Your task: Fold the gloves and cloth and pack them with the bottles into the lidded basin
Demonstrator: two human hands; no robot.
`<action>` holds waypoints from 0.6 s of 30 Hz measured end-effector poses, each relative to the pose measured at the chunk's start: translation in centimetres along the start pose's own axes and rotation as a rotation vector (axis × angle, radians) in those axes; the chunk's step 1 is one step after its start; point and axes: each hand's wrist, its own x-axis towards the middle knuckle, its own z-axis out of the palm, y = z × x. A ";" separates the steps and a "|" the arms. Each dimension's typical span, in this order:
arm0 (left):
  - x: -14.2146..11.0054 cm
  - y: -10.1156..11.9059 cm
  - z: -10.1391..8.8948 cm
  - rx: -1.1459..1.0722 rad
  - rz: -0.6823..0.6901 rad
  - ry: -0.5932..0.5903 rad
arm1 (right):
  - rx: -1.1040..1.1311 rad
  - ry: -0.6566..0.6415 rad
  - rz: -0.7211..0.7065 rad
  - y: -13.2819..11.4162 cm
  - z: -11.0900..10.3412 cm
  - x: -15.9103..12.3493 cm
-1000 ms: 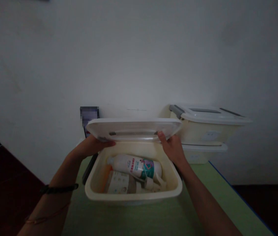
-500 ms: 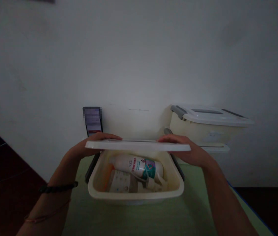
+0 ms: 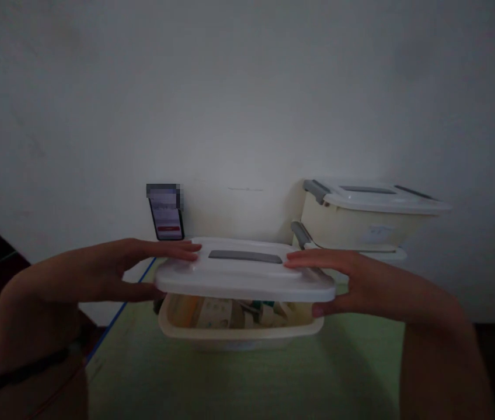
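Observation:
Between my two hands is a white plastic lid (image 3: 239,281) with a grey strip on top, held tilted above a cream storage box (image 3: 239,333). My left hand (image 3: 142,265) grips its left end, fingers on top and thumb at the edge below. On the right end, my right hand (image 3: 348,280) has its fingers over the top and its thumb beneath. The lid covers the back of the box. Under its front edge I see a bottle with a pale label (image 3: 213,313), something orange (image 3: 190,310) and white pump or spray tops (image 3: 267,316). The rest of the contents is hidden.
The box stands on a green tabletop (image 3: 247,385) with a blue edge at left. A phone (image 3: 167,216) leans against the wall behind. At the back right, a lidded cream box (image 3: 361,224) sits on another white lid (image 3: 379,254).
The lid has come forward and tilted so its top shows, covering more of the box; the white bottle inside is now mostly hidden. Both hands moved with it, elbows spreading outward.

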 end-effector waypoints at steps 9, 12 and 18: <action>0.9 3.5 2.1 -0.028 0.055 -0.222 | -0.096 -0.020 -0.009 -0.1 0.6 -0.8; 0.9 4.2 2.8 -0.005 -0.006 -0.221 | -0.115 -0.050 -0.009 -0.2 0.5 -1.2; 1.6 4.7 3.1 0.004 -0.016 -0.272 | -0.118 0.027 0.059 -1.3 1.2 -0.5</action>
